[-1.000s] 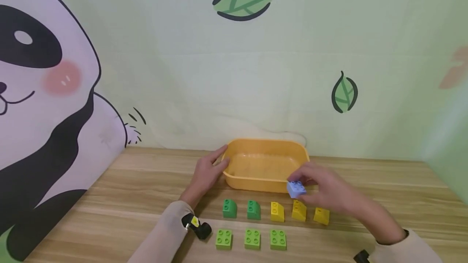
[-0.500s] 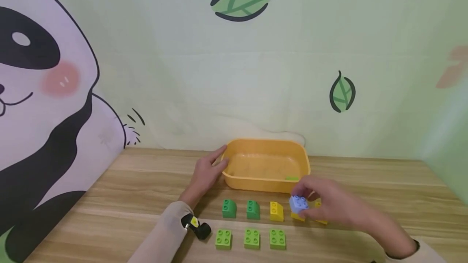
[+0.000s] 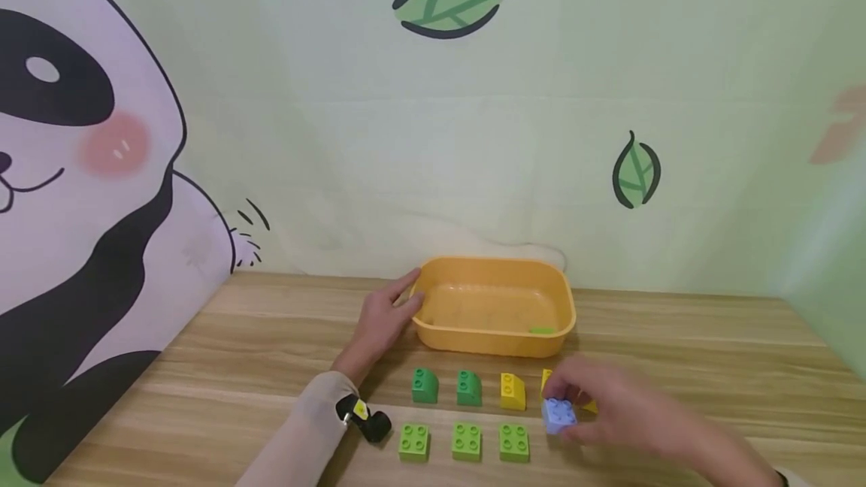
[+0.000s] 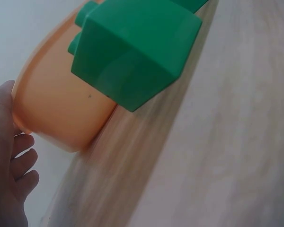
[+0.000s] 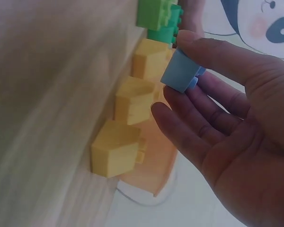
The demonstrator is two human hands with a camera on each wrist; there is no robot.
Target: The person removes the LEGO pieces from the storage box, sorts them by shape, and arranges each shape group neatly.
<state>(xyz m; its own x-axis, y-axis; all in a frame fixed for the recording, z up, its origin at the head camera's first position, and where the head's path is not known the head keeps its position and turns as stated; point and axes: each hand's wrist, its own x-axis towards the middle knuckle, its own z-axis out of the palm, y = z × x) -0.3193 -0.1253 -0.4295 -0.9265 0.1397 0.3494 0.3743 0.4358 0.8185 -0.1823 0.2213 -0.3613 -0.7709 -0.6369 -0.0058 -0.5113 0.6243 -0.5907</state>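
Observation:
My left hand [image 3: 382,322] holds the left end of the orange-yellow plastic basin [image 3: 494,340], thumb at the rim. In the left wrist view its other fingers [image 4: 26,163] curl beside the basin wall. My right hand [image 3: 619,408] pinches a light blue building block [image 3: 558,415] between thumb and fingertips. That block is right of three light green blocks, the nearest being one light green block [image 3: 514,443]. In the right wrist view the blue block [image 5: 181,71] is tilted, studs toward the palm. Whether it touches the table cannot be seen.
Behind the light green row stand two dark green sloped blocks [image 3: 425,385] and three yellow sloped blocks [image 3: 513,392], two of them partly covered by my right hand. A bit of light green [image 3: 541,331] shows inside the basin. A patterned cloth wall [image 3: 338,171] rises behind the wooden table [image 3: 271,367].
My right hand has carried the blue block from the basin's front rim toward me, past the yellow blocks. Light green inside the basin has come into view. My left hand stays put.

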